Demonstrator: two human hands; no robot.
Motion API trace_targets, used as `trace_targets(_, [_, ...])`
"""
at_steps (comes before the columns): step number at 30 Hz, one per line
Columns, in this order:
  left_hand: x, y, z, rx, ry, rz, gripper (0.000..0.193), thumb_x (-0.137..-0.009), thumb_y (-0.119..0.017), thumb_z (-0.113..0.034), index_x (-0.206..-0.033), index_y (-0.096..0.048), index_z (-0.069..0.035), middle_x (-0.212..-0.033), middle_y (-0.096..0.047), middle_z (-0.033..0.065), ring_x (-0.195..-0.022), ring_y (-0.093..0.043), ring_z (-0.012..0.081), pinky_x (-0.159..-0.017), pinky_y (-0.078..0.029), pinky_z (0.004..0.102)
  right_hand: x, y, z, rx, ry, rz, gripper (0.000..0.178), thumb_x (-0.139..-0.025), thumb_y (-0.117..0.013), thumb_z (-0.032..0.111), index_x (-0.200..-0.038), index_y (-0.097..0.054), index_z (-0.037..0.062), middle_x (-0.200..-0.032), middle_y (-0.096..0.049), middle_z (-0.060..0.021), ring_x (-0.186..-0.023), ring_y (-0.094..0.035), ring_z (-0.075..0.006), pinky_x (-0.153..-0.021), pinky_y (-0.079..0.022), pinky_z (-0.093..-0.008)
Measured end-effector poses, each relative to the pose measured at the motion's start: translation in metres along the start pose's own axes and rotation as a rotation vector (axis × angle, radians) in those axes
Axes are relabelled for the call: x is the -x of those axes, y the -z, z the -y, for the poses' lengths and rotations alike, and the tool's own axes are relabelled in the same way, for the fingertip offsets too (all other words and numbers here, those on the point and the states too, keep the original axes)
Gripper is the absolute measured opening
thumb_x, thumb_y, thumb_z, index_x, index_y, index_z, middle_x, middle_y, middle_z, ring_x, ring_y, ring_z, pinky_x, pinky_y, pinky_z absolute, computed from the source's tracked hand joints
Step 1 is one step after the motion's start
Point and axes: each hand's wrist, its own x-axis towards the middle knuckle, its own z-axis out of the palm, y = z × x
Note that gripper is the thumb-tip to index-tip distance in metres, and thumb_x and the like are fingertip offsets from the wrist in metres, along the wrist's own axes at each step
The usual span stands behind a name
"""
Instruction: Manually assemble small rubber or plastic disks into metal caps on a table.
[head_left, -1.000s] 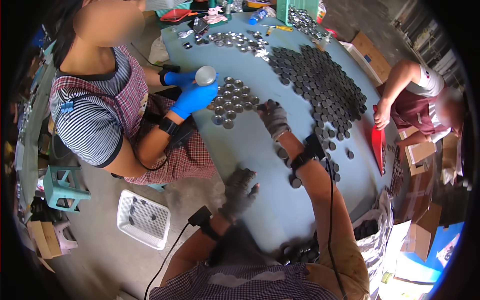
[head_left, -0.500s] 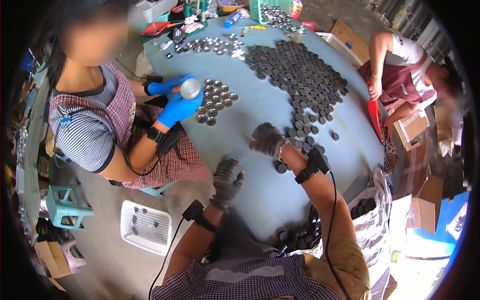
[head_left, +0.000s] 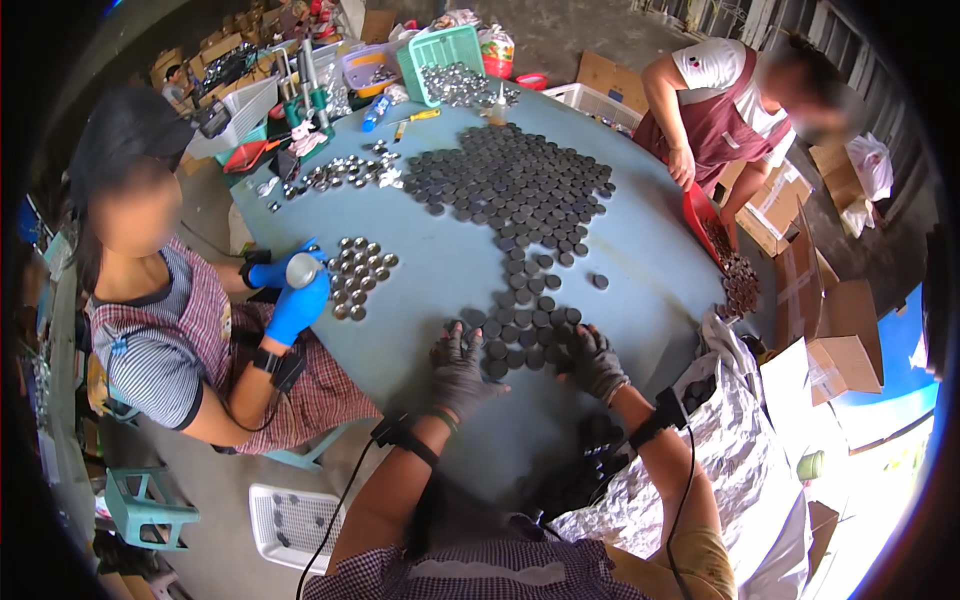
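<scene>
Left hand (head_left: pixel 458 368), right hand (head_left: pixel 598 368) spread, flanking black discs (head_left: pixel 523 318) on blue bench (head_left: pixel 440 268); placement apparently hems discs from both sides.

1. Discs (head_left: pixel 523 335) lie on the table (head_left: pixel 640 290) between the left grip (head_left: pixel 460 375) and the right grip (head_left: pixel 597 368).
2. Beyond both grips, the main spread (head_left: pixel 510 180) continues from that cluster.
3. Left of the left grip and farther out sit caps (head_left: pixel 357 277), beside a co-worker (head_left: pixel 150 320).
4. Right of the right grip and farther out, a scoop (head_left: pixel 706 228) stands next to a heap of pieces (head_left: pixel 741 287).
5. Right of and nearer than the right grip is a sack (head_left: pixel 715 440).
6. Left of the left grip, on the floor, a basket (head_left: pixel 262 520) holds pieces.
</scene>
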Motion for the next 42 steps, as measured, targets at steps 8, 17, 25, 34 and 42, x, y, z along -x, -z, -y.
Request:
trace_targets(8, [-0.061, -0.004, -0.011, -0.038, -0.045, -0.003, 0.117, -0.058, -0.072, -0.069, -0.148, -0.024, -0.012, -0.153, -0.012, 0.019, -0.141, -0.008, 0.0447, -0.112, -0.01, 0.0578, -0.039, -0.018, 0.01, -0.288, -0.169, -0.1, 0.115, -0.047, -0.083, 0.05, -0.142, -0.033, 0.0085, -0.142, -0.035, -0.0232, -0.132, -0.031, -0.0429, -0.108, -0.029, -0.0509])
trace_targets(17, [-0.165, -0.017, -0.006, -0.056, -0.079, -0.003, 0.116, -0.06, -0.067, -0.074, -0.148, -0.025, -0.011, -0.153, -0.014, 0.0187, -0.141, -0.009, 0.0427, -0.114, -0.008, 0.0536, -0.119, -0.037, -0.034, -0.286, -0.252, -0.156, 0.114, -0.046, -0.083, 0.054, -0.139, -0.038, 0.0056, -0.141, -0.037, -0.0218, -0.131, -0.032, -0.0425, -0.108, -0.028, -0.0511])
trace_targets(25, [-0.237, -0.017, -0.01, -0.077, -0.05, 0.043, 0.116, -0.061, -0.067, -0.074, -0.149, -0.024, -0.012, -0.154, -0.013, 0.0172, -0.142, -0.008, 0.0411, -0.115, -0.008, 0.052, -0.174, -0.067, -0.08, -0.153, -0.27, -0.199, 0.103, -0.051, -0.077, 0.061, -0.134, -0.046, 0.0083, -0.136, -0.043, -0.0197, -0.129, -0.035, -0.0408, -0.108, -0.029, -0.0507])
trace_targets(34, [-0.301, -0.012, -0.017, -0.043, 0.053, 0.049, 0.115, -0.061, -0.067, -0.073, -0.149, -0.023, -0.013, -0.155, -0.01, 0.0156, -0.142, -0.004, 0.0398, -0.116, -0.008, 0.0487, -0.231, -0.072, -0.112, -0.284, -0.461, 0.021, 0.108, -0.061, -0.067, 0.068, -0.144, -0.033, 0.0103, -0.151, -0.025, -0.016, -0.139, -0.02, -0.0369, -0.115, -0.016, -0.0462])
trace_targets(42, [-0.294, -0.026, -0.009, -0.005, -0.039, -0.158, 0.115, -0.062, -0.071, -0.068, -0.148, -0.024, -0.008, -0.153, -0.014, 0.0196, -0.143, -0.007, 0.0379, -0.116, -0.009, 0.046, -0.234, -0.064, -0.109, -0.242, -0.461, -0.084, 0.105, -0.061, -0.069, 0.065, -0.141, -0.036, 0.0053, -0.146, -0.032, -0.0212, -0.136, -0.028, -0.0383, -0.113, -0.021, -0.0453])
